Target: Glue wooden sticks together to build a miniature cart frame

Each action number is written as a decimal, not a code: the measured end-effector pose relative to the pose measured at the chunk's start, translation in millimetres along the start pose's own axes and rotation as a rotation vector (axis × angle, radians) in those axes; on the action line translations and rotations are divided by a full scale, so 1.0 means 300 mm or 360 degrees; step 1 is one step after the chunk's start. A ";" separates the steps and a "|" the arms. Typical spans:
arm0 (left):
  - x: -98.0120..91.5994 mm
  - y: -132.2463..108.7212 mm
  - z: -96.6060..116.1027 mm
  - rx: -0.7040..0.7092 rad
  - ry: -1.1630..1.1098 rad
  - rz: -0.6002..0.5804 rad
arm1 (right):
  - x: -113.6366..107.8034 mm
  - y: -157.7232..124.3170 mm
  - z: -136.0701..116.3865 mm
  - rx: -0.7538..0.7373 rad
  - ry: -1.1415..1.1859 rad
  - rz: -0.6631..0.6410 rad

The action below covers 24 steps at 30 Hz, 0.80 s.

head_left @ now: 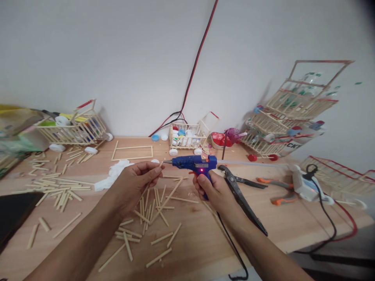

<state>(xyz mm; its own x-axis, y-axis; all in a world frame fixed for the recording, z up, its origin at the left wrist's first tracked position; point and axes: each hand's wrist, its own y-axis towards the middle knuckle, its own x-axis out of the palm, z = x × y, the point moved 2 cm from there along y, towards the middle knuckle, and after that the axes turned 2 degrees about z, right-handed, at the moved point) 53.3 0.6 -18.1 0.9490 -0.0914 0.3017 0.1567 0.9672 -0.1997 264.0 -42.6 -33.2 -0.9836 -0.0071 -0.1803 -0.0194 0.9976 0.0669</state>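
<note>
A person's right hand (215, 191) grips a blue hot glue gun (195, 163), red light lit. Its nozzle points left at a short wooden stick (160, 164) pinched in the closed fingertips of the left hand (136, 179), just above the middle of the tabletop (199, 238). Loose sticks (149, 212) lie beneath, and black cutters (241, 197) rest just to the right. With the nozzle almost at those fingertips, hot glue could well burn them, and the gun's cord (231, 244), trailing off the near edge, could snag.
</note>
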 end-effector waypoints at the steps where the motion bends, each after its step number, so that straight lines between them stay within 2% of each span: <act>1: 0.000 0.000 0.000 -0.0005 -0.0003 0.0003 | -0.001 0.001 0.002 0.0001 -0.0012 0.0002; 24: -0.012 0.011 -0.012 0.0023 -0.0003 -0.0033 | -0.004 0.000 -0.008 -0.0028 -0.0138 0.0038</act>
<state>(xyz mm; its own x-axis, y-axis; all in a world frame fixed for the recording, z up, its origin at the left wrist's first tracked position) 51.4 3.1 -23.3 0.9451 -0.1112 0.3072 0.1724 0.9685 -0.1798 264.9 -42.9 -30.7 -0.9646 0.0232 -0.2626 -0.0003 0.9960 0.0890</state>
